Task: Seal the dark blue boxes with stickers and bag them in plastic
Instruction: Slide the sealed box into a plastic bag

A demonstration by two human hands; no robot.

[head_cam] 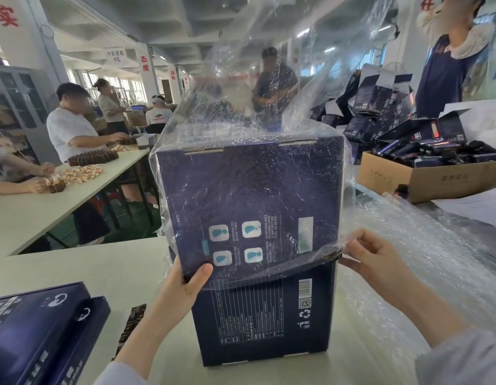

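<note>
Now, dark blue box [249, 315]: rectangular matte card, upright on the white table [88, 273], near centre.
Plastic bag [249, 190]: clear, crinkly, sheathing its upper half.
Left hand [185, 284]: thumb and fingers clamp the box's left edge.
Right hand [371, 259]: fingertips pinch the bag's rim, right edge.
</note>
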